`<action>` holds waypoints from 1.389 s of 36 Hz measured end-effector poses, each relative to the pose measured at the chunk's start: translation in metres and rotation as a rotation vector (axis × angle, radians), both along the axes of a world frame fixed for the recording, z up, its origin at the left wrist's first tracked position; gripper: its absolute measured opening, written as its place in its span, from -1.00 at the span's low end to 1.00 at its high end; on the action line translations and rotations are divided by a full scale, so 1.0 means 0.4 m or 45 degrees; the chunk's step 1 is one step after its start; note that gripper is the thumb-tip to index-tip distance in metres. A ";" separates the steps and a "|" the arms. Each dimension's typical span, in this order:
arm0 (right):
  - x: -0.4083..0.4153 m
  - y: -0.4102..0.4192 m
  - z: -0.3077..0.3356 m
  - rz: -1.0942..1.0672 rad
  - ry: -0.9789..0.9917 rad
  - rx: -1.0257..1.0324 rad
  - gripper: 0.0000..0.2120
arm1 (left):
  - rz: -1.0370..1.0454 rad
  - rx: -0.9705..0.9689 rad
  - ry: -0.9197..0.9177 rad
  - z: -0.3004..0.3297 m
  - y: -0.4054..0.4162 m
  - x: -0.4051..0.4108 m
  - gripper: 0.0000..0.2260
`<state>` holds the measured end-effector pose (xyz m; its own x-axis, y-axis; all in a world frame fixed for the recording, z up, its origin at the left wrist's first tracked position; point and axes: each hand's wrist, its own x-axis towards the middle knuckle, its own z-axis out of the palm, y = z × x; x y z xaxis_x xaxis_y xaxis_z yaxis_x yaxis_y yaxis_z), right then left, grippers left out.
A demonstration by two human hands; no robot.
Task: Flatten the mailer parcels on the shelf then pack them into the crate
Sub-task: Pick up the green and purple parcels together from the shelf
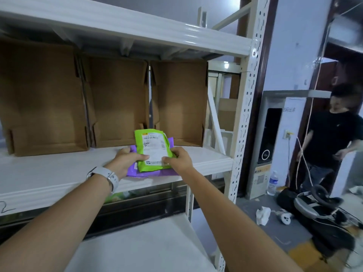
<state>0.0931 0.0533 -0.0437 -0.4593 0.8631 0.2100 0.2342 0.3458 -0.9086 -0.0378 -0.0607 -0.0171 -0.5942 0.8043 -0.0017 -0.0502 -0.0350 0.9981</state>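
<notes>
- On the shelf (59, 173), near edge: green mailer (152, 150) atop purple mailer (135, 169).
- Left hand (125, 161) and right hand (178, 159) both pinch the green one's near corners.
- Judgement: flattening underway; no crate in view, packing all left.

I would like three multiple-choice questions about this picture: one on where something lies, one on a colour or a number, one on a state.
1. Where does the green mailer lie?
A. inside a cardboard box
B. on top of the purple mailer
C. on the floor

2. How many open cardboard boxes stand at the back of the shelf?
A. one
B. three
C. five

3. What are the hands doing?
A. both hold the green mailer
B. both hang idle
C. one lifts a bottle

Answers:
1 B: the green mailer covers the purple mailer on the shelf.
2 B: three cardboard boxes stand side by side.
3 A: the left hand and the right hand grip its edges.
</notes>
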 end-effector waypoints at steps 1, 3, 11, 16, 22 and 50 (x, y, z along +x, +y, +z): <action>0.014 0.004 0.002 -0.035 0.052 -0.038 -0.39 | 0.011 0.029 0.021 0.003 0.004 0.015 -0.65; 0.034 0.011 0.000 -0.096 0.152 -0.142 -0.22 | 0.010 0.110 0.045 0.003 0.008 0.031 -0.59; 0.142 0.017 -0.035 0.067 0.570 -0.559 -0.42 | -0.116 0.210 -0.021 -0.017 0.023 0.092 -0.55; 0.205 0.014 -0.068 0.135 0.533 -0.607 -0.38 | -0.240 0.188 -0.041 -0.063 0.016 0.138 -0.64; 0.261 -0.009 -0.142 0.222 0.468 -0.607 -0.60 | -0.260 0.155 -0.102 -0.159 -0.014 0.173 -0.61; 0.235 -0.118 -0.665 0.172 0.350 -0.855 -0.84 | -0.089 -0.146 -0.160 -0.722 -0.135 0.165 -0.77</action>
